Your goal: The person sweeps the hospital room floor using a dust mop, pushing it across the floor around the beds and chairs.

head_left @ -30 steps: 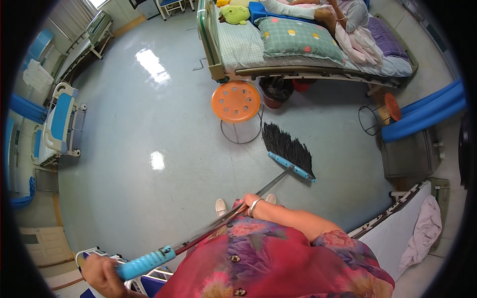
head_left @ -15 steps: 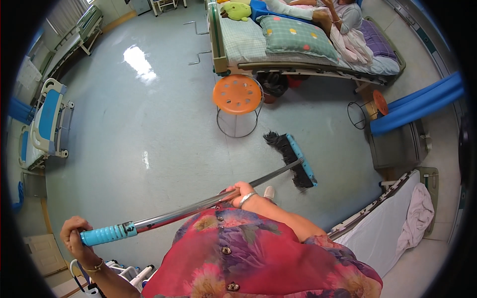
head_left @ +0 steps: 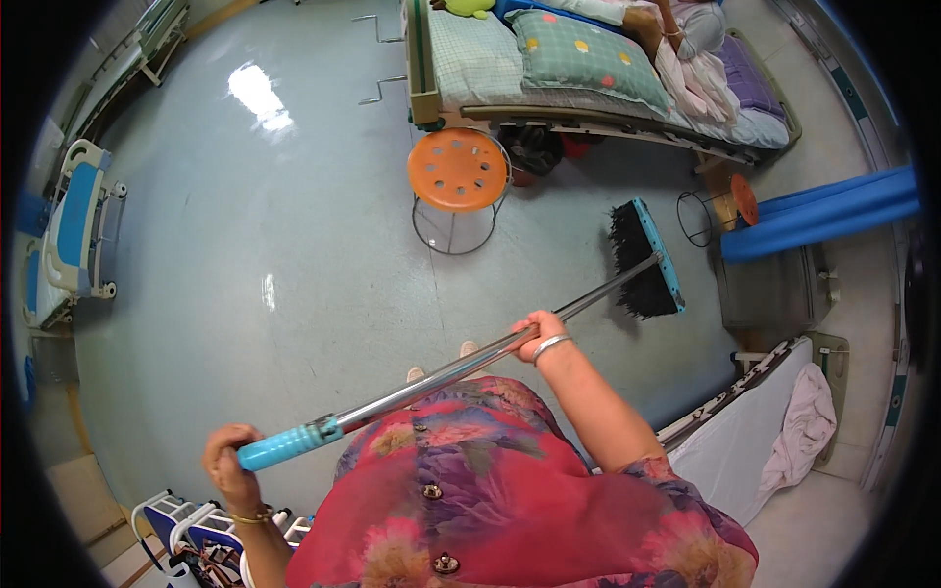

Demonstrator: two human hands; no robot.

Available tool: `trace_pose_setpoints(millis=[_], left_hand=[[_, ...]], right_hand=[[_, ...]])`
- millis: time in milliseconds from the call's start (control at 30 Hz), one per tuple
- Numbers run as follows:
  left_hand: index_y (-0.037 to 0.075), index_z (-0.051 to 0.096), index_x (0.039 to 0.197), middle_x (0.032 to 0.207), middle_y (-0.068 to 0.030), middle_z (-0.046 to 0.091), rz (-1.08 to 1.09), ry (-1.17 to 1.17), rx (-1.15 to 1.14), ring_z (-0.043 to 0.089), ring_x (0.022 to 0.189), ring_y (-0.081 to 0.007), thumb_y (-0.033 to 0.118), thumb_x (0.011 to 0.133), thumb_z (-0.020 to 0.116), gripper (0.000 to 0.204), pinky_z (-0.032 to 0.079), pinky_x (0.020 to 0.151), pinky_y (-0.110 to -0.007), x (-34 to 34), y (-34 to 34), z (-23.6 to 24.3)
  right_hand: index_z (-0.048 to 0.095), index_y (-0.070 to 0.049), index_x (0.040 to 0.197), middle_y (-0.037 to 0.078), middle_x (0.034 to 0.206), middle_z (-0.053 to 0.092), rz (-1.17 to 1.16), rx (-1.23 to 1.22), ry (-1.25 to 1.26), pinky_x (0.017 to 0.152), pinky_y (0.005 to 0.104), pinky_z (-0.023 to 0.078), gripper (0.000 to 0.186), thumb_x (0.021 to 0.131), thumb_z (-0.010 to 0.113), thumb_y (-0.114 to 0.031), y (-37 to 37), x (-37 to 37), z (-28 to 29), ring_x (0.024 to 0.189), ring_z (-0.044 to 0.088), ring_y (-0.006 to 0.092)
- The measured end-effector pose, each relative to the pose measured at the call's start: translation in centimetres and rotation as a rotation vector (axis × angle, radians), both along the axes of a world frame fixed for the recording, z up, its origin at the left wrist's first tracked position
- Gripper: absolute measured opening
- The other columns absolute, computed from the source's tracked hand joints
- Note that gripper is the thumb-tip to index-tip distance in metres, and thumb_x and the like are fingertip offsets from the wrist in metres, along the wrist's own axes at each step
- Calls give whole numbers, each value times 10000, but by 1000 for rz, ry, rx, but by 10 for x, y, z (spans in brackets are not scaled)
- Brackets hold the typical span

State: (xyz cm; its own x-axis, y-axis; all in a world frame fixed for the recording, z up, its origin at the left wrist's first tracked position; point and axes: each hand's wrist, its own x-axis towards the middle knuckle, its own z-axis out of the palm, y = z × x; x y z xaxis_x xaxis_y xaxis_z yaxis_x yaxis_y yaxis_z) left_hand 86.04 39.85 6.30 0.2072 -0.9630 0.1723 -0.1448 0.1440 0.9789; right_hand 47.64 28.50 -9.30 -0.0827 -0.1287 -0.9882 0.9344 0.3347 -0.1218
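A long-handled broom [head_left: 446, 374] slants across in front of me, its metal pole rising from lower left to upper right. My left hand [head_left: 233, 463] is closed round the end of its light-blue grip. Farther along the pole, my right hand [head_left: 539, 335], with a silver bangle at the wrist, wraps the bare metal. The broom head [head_left: 647, 260], black bristles on a light-blue bar, is at the right, its bristles facing left; whether they touch the floor I cannot tell.
An orange stool [head_left: 459, 169] stands ahead, beside a bed [head_left: 608, 122] with a person on it. At right are a metal cabinet [head_left: 774, 289], a blue curtain [head_left: 823, 211] and a bed with white bedding [head_left: 725, 441]. Another bed [head_left: 74, 230] stands at left.
The broom head has moved right and slightly up in the picture, away from the stool. Both hands have shifted right with the pole, my right hand reaching farther out.
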Motion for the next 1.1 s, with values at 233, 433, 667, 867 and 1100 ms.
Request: trace_pose_setpoints(millis=[233, 433, 667, 867, 1100], left_hand=[[11, 521, 673, 699, -127, 538, -397, -356, -39, 517, 604, -231, 117, 661, 456, 124, 412, 556, -296, -142, -74, 8], [41, 504, 605, 592, -70, 521, -976, 88, -187, 509, 571, -230, 109, 615, 486, 71, 390, 633, -351, -238, -122, -4], [41, 389, 494, 521, -66, 448, -905, 297, -27, 468, 536, -217, 109, 659, 408, 180, 355, 645, -354, -243, -125, 5], [64, 335, 452, 470, -49, 431, -711, 236, -7, 473, 493, -214, 165, 726, 370, 295, 360, 632, -351, -219, -103, 25], [138, 272, 393, 338, -15, 363, -222, 262, 0, 402, 355, -149, 267, 789, 363, 426, 354, 601, -321, -170, -66, 79]], right_hand=[[395, -59, 556, 88, 516, 456, 175, -13, 209, 481, 388, 392, 168, 701, 400, -143, -51, -117, -101, 493, 439, 227], [409, -56, 489, 97, 457, 437, 466, -65, 241, 444, 396, 393, 299, 744, 364, -206, -47, -152, -182, 448, 446, 256], [409, -49, 496, 112, 458, 454, 376, -43, 184, 416, 368, 400, 294, 736, 384, -216, -62, -144, -164, 426, 461, 239], [403, -73, 542, 110, 470, 445, 554, -167, 190, 463, 420, 363, 281, 734, 341, -268, -65, -100, -141, 442, 434, 226], [392, -61, 483, 66, 420, 359, 587, -58, 74, 348, 323, 312, 232, 667, 359, -198, -44, 8, -112, 370, 356, 180]])
